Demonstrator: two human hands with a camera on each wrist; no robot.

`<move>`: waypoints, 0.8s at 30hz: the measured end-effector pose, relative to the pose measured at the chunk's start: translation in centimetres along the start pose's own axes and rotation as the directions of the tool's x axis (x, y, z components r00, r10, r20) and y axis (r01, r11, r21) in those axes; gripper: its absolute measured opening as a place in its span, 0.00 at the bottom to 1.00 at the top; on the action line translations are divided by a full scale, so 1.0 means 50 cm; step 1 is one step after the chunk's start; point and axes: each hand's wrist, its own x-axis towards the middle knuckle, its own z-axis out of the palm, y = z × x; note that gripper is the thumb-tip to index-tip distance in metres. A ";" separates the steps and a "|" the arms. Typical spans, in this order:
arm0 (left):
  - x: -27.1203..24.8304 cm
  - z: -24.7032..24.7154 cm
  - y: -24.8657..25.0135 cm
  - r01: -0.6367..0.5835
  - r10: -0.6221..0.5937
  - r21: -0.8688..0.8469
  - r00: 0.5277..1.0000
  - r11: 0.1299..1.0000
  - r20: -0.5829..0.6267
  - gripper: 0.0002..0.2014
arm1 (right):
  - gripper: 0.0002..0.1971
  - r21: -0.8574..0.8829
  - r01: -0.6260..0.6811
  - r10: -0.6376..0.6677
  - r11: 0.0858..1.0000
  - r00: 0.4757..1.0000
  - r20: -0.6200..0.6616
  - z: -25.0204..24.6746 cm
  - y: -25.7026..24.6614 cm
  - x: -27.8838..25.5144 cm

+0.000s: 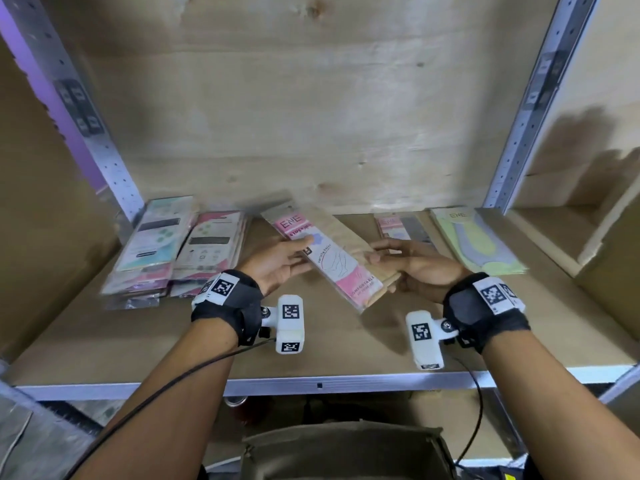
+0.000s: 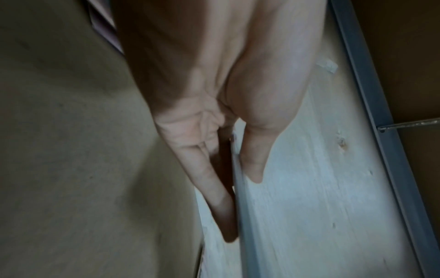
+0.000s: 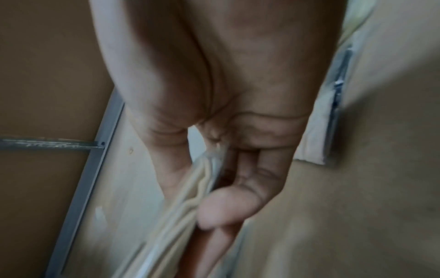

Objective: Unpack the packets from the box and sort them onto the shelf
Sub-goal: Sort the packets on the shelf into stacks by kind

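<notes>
Above the middle of the shelf board (image 1: 346,344) both hands hold a thin stack of packets (image 1: 332,261), tilted, with a pink and white "ENE" packet on top. My left hand (image 1: 300,253) pinches its left edge, thumb on top. My right hand (image 1: 381,259) grips the right edge. In the left wrist view the thumb (image 2: 252,159) and fingers (image 2: 214,188) clamp the packet's edge (image 2: 241,216). The right wrist view shows several layered packet edges (image 3: 188,199) between thumb (image 3: 170,169) and curled fingers (image 3: 221,210).
Two piles of packets (image 1: 156,247) (image 1: 211,247) lie at the shelf's left. At the back right lie a pink packet pile (image 1: 401,226) and a green and yellow packet (image 1: 481,244). A cardboard box (image 1: 595,237) stands right. An olive container (image 1: 346,452) sits below the metal shelf edge (image 1: 318,384).
</notes>
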 end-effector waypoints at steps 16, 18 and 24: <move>0.062 -0.051 -0.016 -0.068 0.164 0.284 0.931 0.956 -0.328 0.14 | 0.14 -0.119 0.045 -0.042 0.992 0.999 0.021 -0.086 0.030 -0.014; 0.059 -0.041 -0.020 -0.055 0.161 0.301 0.927 0.952 -0.340 0.14 | 0.16 -0.144 0.036 -0.036 0.989 0.999 0.001 -0.089 0.034 -0.016; 0.038 -0.036 -0.017 0.046 -0.013 0.174 0.983 0.984 -0.184 0.21 | 0.14 -0.164 0.060 -0.060 0.985 0.998 0.005 -0.090 0.037 -0.019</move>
